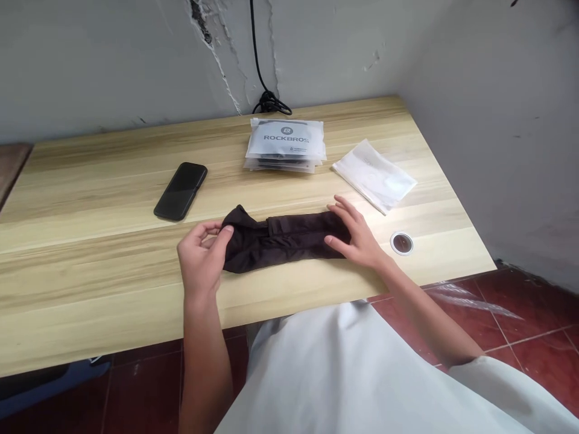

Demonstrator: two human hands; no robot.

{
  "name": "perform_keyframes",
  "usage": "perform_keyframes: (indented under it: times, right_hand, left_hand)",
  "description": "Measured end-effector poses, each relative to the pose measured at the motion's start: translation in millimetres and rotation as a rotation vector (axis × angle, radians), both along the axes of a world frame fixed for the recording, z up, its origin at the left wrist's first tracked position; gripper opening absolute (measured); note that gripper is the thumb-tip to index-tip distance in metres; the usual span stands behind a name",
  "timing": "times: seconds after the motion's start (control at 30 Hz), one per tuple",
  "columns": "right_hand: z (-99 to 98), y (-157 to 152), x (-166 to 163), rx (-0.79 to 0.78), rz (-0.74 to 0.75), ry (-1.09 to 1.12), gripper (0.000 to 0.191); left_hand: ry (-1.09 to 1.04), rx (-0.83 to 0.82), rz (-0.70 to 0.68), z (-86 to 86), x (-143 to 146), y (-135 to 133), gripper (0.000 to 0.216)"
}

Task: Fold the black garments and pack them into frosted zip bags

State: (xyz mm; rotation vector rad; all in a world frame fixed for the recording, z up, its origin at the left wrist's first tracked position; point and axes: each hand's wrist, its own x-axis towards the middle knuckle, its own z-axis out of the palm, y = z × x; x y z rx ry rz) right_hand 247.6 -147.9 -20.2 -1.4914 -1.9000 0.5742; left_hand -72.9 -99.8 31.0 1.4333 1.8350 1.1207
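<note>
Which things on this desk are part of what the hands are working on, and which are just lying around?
In use: dark folded fabric, gripped at one end by the left hand, with the right hand spread on the other.

Lying about: stack of bagged ROCKBROS packets; white translucent bag; black phone; round desk grommet.

A bare workroom: wooden desk (90,199), cracked wall (136,54).

Garment (283,242): matt dark cloth; desk (90,199): smooth pale wood grain; packets (286,146): glossy clear plastic; phone (180,191): glossy black face
</note>
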Motion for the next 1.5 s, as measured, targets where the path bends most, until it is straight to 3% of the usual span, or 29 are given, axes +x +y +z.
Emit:
perform_keyframes:
  times: [0.1, 0.17, 0.23, 0.3, 0.4, 0.5, 0.67, 0.77, 0.83, 0.9, 1.0, 1.1, 1.2, 1.33, 1.4, 1.5]
  right_hand:
    - [0.4, 0.0, 7.9, 0.025, -0.111, 0.247, 0.054]
    - [-0.7, 0.4, 9.8, 0.02, -0.169, 0.332, 0.047]
    - [-1.7, 1.3, 9.8, 0.016, -0.199, 0.385, 0.042]
    - [-2.1, 2.4, 9.5, 0.013, -0.211, 0.422, 0.038]
    - [-1.5, 3.9, 10.0, 0.007, -0.224, 0.448, 0.035]
    - [-1.0, 4.4, 10.3, 0.017, -0.226, 0.443, 0.033]
    - [-3.4, 5.8, 9.1, 0.018, -0.242, 0.431, 0.032]
    - [-3.5, 6.7, 9.5, -0.002, -0.259, 0.383, 0.031]
    - [-1.2, 6.1, 10.5, -0.005, -0.215, 0.331, 0.029]
    - [2.6, 4.5, 11.7, -0.025, -0.109, 0.273, 0.031]
    - [8.0, 1.9, 13.3, -0.078, 0.07, 0.171, 0.042]
    - [9.9, 0.9, 14.0, -0.096, 0.15, 0.083, 0.049]
    - [9.1, 0.8, 14.9, -0.096, 0.154, 0.103, 0.052]
    - [7.9, 0.4, 17.3, -0.093, 0.125, 0.185, 0.051]
    - [8.1, 0.3, 18.4, -0.095, 0.122, 0.192, 0.051]
    - [8.9, 0.4, 19.2, -0.096, 0.115, 0.181, 0.051]
  left_hand:
    - [-0.004, -0.044, -0.296, 14.8, 57.3, -0.9, 0.026]
    - [0.098, -0.149, -0.564, 10.7, 96.4, -4.3, 0.025]
    - [0.359, -0.174, -0.689, 1.2, 123.2, -7.7, 0.022]
    - [0.464, -0.148, -0.735, -4.7, 133.4, -9.6, 0.023]
    - [0.459, 0.006, -0.737, -3.9, 127.7, -10.1, 0.026]
    - [0.619, 0.108, -0.701, -7.6, 117.8, -13.1, 0.041]
    - [0.8, -0.005, -0.855, -26.0, 102.2, -16.5, 0.06]
    - [0.792, -0.011, -0.865, -19.2, 82.6, -12.8, 0.061]
    - [0.771, -0.015, -0.773, -9.8, 66.3, -11.2, 0.064]
    - [0.713, -0.047, -0.581, -2.8, 50.8, -12.0, 0.064]
    - [0.608, -0.22, -0.332, -3.7, 35.6, -15.2, 0.051]
    - [0.504, -0.354, -0.349, -12.9, 32.3, -15.2, 0.04]
    - [0.31, -0.283, -0.38, -14.8, 34.9, -10.3, 0.027]
    - [0.278, 0.044, -0.267, 4.9, 43.0, -11.6, 0.015]
    - [0.376, 0.162, -0.38, 15.2, 50.3, -21.1, 0.013]
    - [0.554, 0.035, -0.841, 20.1, 61.8, -39.6, 0.025]
